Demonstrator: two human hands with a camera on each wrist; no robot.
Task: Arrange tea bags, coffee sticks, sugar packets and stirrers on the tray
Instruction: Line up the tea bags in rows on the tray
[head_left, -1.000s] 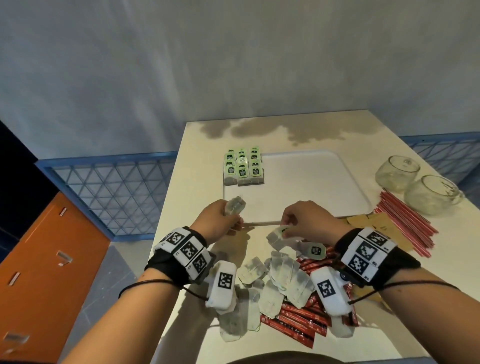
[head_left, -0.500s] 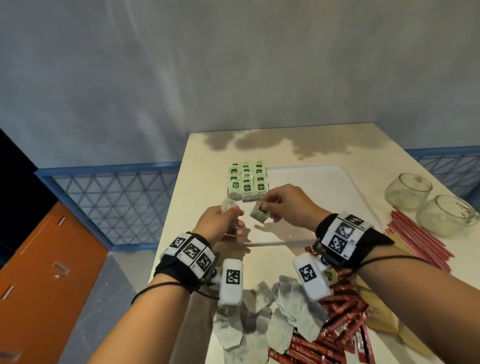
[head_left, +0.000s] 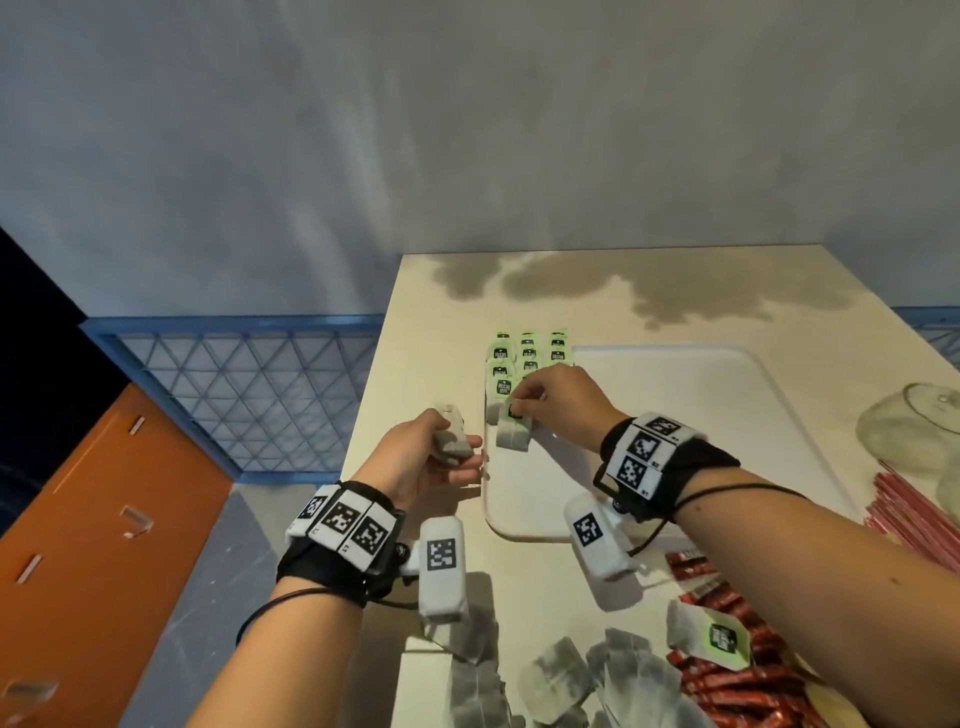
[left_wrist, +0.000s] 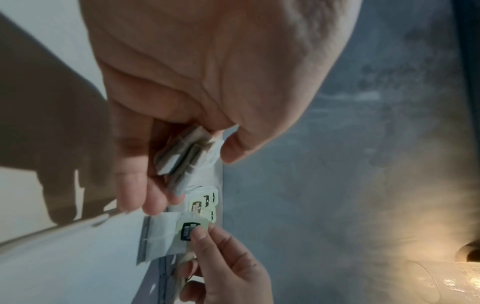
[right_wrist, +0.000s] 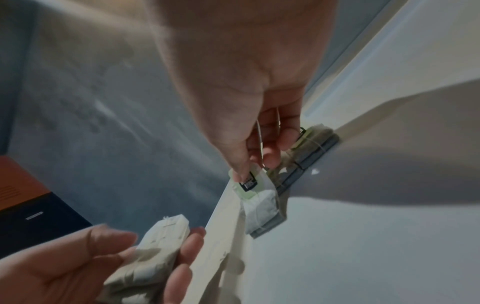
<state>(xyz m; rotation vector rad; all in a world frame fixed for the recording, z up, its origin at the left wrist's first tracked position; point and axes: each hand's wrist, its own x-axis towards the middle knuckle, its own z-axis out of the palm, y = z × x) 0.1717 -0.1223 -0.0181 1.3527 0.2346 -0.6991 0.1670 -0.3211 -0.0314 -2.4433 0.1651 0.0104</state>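
Observation:
A white tray (head_left: 675, 415) lies on the cream table, with rows of green-tagged tea bags (head_left: 527, 353) at its far left corner. My right hand (head_left: 540, 402) pinches one tea bag (head_left: 514, 434) by its green tag (right_wrist: 248, 183) and holds it at the near end of those rows. Just left of the tray, my left hand (head_left: 436, 457) grips a small stack of tea bags (head_left: 452, 436), which the left wrist view shows as a bundle (left_wrist: 187, 156) between thumb and fingers. Loose tea bags (head_left: 597, 670) and red coffee sticks (head_left: 737, 680) lie near me.
Two glass cups (head_left: 914, 431) stand at the right edge, with red stirrers (head_left: 914, 519) beside them. The table's left edge drops to a grey floor, a blue mesh panel (head_left: 244, 389) and an orange cabinet (head_left: 104, 519). A dark stain marks the table's far side.
My right hand lifted a tea bag from the near pile and carried it forward to the rows on the tray. The left hand moved forward with its stack. The view tilted down.

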